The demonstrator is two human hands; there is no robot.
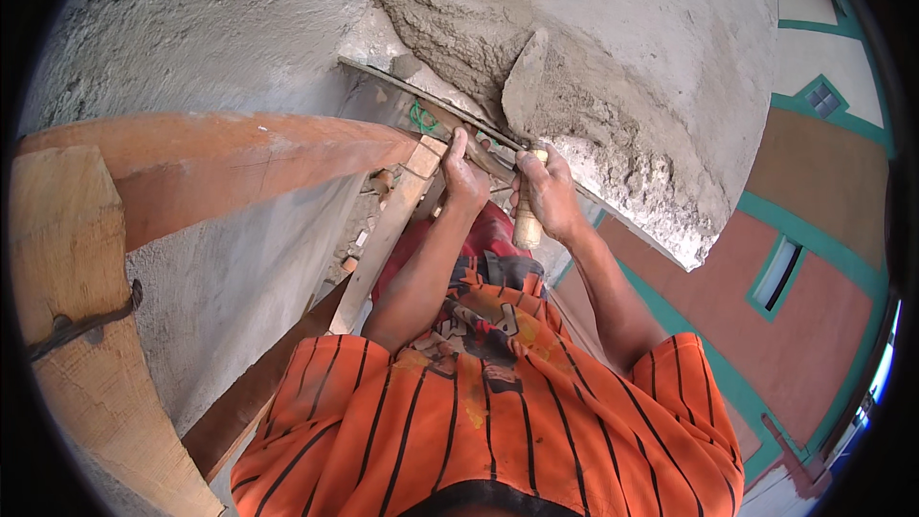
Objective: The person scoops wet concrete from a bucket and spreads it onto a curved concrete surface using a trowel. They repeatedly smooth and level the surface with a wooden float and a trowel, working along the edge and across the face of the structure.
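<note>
My left hand [464, 172] is closed on a long narrow board with a thin edge [402, 81], lying diagonally below the rough band of wet grey mortar [450, 48]. My right hand [549, 191] is closed around the pale cylindrical handle [526, 222] of a trowel, just right of my left hand. The mortar-smeared trowel blade [522, 77] points up over the mortar, near the board's edge.
Orange-brown timber beams [258, 153] and an upright pale post [388, 239] stand at my left, beside a rough plastered wall [191, 29], with rubble and a green cord [421, 117] behind. A red, teal and brown painted wall [708, 268] with small openings lies at the right.
</note>
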